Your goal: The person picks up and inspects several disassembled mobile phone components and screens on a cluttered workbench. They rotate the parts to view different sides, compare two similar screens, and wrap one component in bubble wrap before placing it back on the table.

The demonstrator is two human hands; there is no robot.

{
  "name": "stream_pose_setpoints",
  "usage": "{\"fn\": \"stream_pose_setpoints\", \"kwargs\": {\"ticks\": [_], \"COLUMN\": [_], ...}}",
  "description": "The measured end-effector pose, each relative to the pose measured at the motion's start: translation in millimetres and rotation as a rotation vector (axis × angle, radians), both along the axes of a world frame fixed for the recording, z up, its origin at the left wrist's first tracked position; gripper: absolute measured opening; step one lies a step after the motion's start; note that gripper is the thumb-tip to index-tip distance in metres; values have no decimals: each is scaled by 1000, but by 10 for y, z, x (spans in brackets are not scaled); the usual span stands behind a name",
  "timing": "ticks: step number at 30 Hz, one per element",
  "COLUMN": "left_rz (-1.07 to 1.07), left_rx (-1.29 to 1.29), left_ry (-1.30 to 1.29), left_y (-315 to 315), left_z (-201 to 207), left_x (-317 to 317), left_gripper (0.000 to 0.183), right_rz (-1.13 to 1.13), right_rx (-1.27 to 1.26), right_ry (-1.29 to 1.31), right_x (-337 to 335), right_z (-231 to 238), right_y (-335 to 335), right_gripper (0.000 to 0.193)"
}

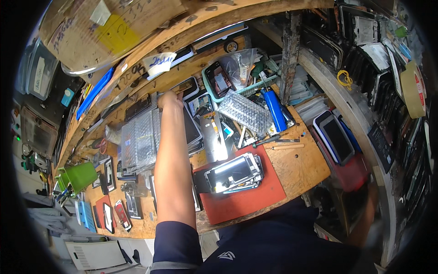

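My left arm stretches far across the wooden bench. My left hand (169, 98) is at the back, its fingers curled beside a white-edged tablet (188, 86); what they grip, if anything, is hidden. Below the wrist lie a stack of dark tablets (191, 125) and bubble-wrapped flat packs (137, 141). On a red mat (267, 185) nearer me rests a small pile of opened phones (232, 173), the top one with a shiny screen. Low on the right, my blurred right forearm (365, 221) hangs beside the bench; its hand cannot be made out.
A teal basket (212, 89) holds a phone and plastic bags. Nearby are bubble wrap (246, 112), a blue cylinder (274, 109) and thin tools (285, 146). A green bin (77, 176) stands left. A wooden post (288, 55) and crowded shelving rise at right; a cardboard box (109, 32) sits overhead.
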State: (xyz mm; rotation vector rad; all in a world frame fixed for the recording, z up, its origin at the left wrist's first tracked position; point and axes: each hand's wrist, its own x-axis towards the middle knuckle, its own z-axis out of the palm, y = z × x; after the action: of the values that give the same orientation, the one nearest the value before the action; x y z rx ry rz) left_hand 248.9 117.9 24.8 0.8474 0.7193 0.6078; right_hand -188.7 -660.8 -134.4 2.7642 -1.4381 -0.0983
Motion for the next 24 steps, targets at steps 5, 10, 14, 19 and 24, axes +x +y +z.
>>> {"fn": "stream_pose_setpoints", "kwargs": {"ticks": [5, 10, 14, 19, 24], "left_rz": [-37, -200, -172, -623, -805], "left_rx": [-44, -127, 276, 1416, 2215], "left_ry": [29, -39, 25, 423, 848], "left_y": [164, 137, -116, -209, -219], "left_z": [-35, 108, 180, 339, 432], "left_x": [178, 89, -95, -316, -450], "left_gripper": [41, 42, 39, 27, 25], "right_rz": [-24, -38, -39, -39, -37], "right_rx": [4, 2, 0, -2, 0], "right_ry": [-66, -113, -139, -163, -186], "right_x": [-155, -327, -393, -426, -411], "right_z": [-26, -54, -65, -65, -69], "right_y": [2, 32, 42, 47, 58], "right_gripper": [48, 44, 41, 38, 34]}}
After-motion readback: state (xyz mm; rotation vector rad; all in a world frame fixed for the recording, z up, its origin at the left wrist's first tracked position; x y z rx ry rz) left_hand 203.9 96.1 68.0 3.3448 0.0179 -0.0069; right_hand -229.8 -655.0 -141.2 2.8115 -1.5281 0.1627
